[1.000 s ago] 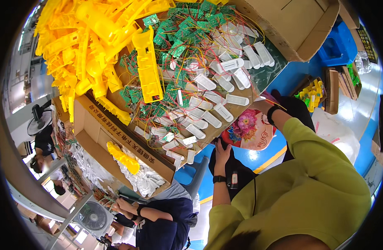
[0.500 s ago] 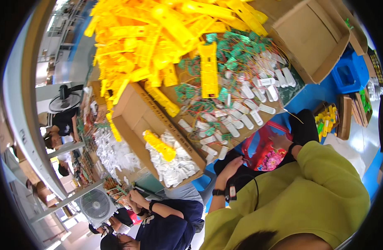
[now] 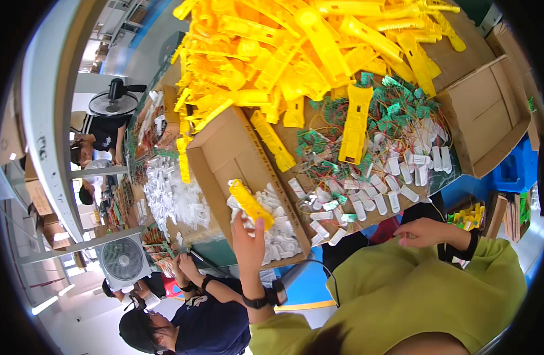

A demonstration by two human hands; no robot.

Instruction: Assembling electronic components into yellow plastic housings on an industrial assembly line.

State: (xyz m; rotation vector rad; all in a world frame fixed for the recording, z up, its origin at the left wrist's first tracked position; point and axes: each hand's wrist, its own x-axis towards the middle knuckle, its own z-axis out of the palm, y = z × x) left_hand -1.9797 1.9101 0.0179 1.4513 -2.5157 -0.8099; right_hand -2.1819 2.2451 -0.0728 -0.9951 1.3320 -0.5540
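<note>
My left hand is raised over the cardboard box of white plastic parts. Its thumb and fingers are apart, at the near end of a yellow plastic housing lying on those parts; whether they touch it I cannot tell. Close to my body, my right hand hovers in front of my green top, its fingers loosely bent and nothing visible in them. Beyond it lie white rectangular modules wired to green circuit boards. Another yellow housing rests on the wires.
A large heap of yellow housings covers the table's far side. At right are a shallow cardboard box and a blue bin. A co-worker in dark clothing sits at left, near bagged white parts and a fan.
My left hand has moved left and up from my lap to the yellow housing in the box. My right hand has drawn back from the red tray. The view has shifted, moving the table rightward and down.
</note>
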